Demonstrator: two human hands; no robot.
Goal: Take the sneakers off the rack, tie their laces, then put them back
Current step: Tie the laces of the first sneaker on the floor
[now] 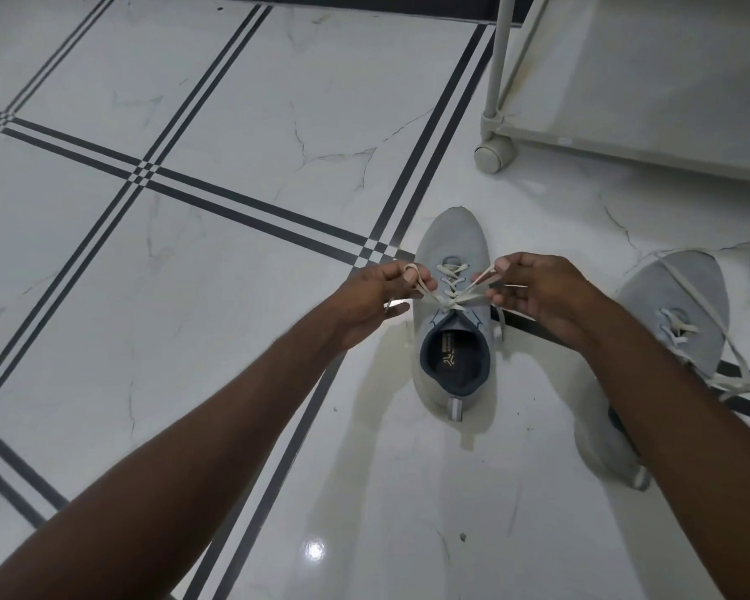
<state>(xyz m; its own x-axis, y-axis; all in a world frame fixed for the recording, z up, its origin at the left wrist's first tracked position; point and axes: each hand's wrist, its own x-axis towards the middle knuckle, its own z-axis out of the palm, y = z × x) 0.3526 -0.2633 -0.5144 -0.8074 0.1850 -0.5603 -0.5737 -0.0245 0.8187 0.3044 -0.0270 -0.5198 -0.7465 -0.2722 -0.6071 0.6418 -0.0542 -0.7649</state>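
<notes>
Grey knit covers the sneaker (451, 253) standing on the white marble floor (234, 296), toe pointing away, between both hands. The left hand (371, 292) pinches a loop of the cream lace (451, 303) in its fingers (412, 277); the right hand (533, 288) grips the other end, fingers closed on it, and both strands run taut to a crossing over the tongue. The second sneaker (676, 305) lies to the right, laces loose, partly behind the right forearm. The white rack (499, 58) on wheels stands beyond.

Sneakers (451, 253), rack (624, 132) on floor (191, 210)
</notes>
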